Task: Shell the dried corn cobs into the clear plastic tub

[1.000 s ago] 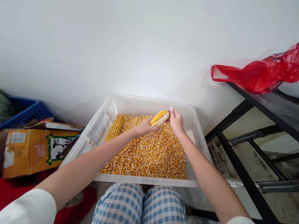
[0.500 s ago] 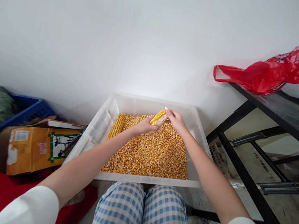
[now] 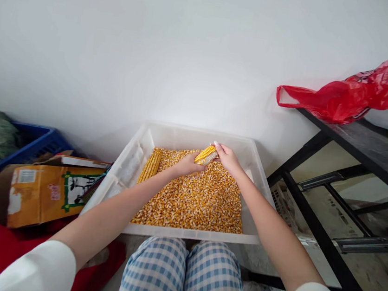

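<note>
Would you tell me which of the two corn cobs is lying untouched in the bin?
The full yellow corn cob by the bin's left wall; both hands hold the other.

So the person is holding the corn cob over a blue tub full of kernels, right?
Not quite. The tub is clear white plastic, not blue, as the head view shows. Both hands, left hand and right hand, do hold the corn cob over the kernels.

white wall [image 3: 122, 39], black metal shelf [image 3: 366, 141] right.
</note>
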Motion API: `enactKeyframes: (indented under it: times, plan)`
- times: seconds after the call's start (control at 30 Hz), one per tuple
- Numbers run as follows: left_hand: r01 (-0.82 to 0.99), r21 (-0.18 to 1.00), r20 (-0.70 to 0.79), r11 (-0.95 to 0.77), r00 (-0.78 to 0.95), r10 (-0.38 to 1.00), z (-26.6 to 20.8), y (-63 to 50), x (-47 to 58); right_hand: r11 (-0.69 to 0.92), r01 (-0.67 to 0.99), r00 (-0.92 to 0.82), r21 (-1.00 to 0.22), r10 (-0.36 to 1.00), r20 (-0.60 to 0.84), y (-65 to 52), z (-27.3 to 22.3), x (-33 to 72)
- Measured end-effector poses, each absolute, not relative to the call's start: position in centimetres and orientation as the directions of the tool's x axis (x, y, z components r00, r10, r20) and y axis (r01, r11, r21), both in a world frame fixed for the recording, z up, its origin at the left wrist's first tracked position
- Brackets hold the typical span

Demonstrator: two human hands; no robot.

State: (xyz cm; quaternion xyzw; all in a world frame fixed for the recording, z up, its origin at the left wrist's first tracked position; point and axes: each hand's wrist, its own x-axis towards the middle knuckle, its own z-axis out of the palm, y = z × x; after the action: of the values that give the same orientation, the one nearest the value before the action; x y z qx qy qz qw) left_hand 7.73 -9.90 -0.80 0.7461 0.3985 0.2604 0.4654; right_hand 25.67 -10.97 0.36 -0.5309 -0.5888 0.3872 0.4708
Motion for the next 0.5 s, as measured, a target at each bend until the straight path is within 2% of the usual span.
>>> enactKeyframes:
  times: [0.13,0.23,0.33,0.43,0.5]
  plan:
    - [0.304,0.939,-0.045,-0.160,0.572,0.819,-0.88,-10.24,7.89,0.211,0.584,0.032,-0.784,0.959,0.282,-11.26,0.59,25.81]
    - [0.292,0.945,-0.056,-0.146,0.584,0.810,-1.08,-10.30,7.97,0.229,0.720,0.035,-0.655,0.931,0.364,-11.43,0.67,25.85]
    - [0.269,0.947,-0.018,-0.174,0.587,0.809,-1.10,-10.30,8.05,0.188,0.667,0.106,-0.721,0.934,0.342,-11.18,0.49,26.03]
    - [0.227,0.957,0.011,-0.181,0.596,0.803,-0.73,-10.36,8.10,0.164,0.467,0.176,-0.869,0.946,0.273,-10.87,0.39,26.12]
    - [0.226,0.955,0.023,-0.191,0.588,0.808,-0.42,-10.40,8.06,0.157,0.344,0.159,-0.926,0.962,0.222,-10.91,0.56,25.98]
